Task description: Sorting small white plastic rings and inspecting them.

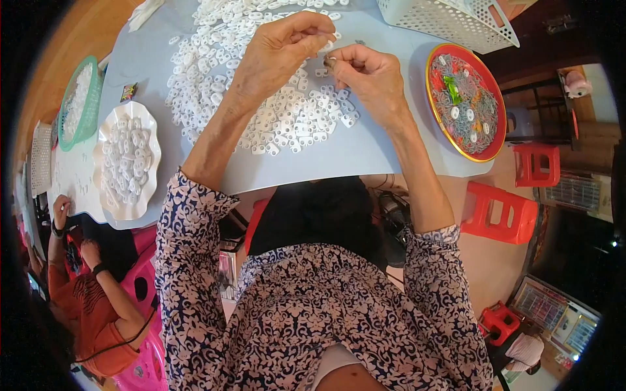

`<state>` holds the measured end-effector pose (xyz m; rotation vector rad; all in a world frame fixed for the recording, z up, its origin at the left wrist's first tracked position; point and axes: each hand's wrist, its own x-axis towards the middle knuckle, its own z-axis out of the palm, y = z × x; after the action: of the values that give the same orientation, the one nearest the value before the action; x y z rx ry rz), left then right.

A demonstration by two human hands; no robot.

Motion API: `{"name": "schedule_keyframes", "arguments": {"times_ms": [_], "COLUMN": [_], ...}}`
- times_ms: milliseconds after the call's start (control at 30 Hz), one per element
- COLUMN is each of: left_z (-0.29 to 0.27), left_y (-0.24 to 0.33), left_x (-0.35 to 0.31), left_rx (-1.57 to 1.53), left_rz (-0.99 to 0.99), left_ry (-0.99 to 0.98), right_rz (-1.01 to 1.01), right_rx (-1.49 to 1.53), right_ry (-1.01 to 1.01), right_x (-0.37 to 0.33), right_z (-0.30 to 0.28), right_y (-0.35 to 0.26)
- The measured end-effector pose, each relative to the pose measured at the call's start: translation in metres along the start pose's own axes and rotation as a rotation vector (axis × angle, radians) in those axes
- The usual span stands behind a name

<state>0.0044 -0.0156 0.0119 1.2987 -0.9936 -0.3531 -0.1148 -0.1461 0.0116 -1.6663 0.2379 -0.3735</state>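
Above the table, my left hand (282, 52) is closed in a pinch on a small white oval plastic piece (327, 46). Close to its right, my right hand (370, 73) pinches thumb and fingers together; what lies between them is too small to make out. Beneath both hands spreads a large pile of similar white oval pieces (287, 124) with small holes. To the right stands a round red tray (495, 124) with a yellow rim. It holds many small grey parts (464, 81), a few white pieces and a green wrapper (450, 90).
A white scalloped dish (154, 140) of white pieces sits at the left, near a small wrapper (129, 91). Beyond it is a green basket (68, 124). A white perforated basket (450, 29) stands far right. Red stools (501, 212) are on the floor. Another person (98, 313) sits at left.
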Motion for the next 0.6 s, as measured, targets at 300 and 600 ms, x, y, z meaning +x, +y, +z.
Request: {"name": "schedule_keyframes", "arguments": {"times_ms": [300,600], "left_z": [0.002,0.010], "left_y": [-0.003,0.000], "left_x": [-0.001,-0.002], "left_rx": [0.013,-0.027], "left_rz": [-0.042,-0.008], "left_ry": [0.001,0.081], "right_rz": [0.018,0.043], "right_rx": [0.099,0.074], "right_ry": [-0.016,-0.014], "right_x": [0.001,0.001], "right_z": [-0.002,-0.002], "right_y": [0.002,-0.001]}}
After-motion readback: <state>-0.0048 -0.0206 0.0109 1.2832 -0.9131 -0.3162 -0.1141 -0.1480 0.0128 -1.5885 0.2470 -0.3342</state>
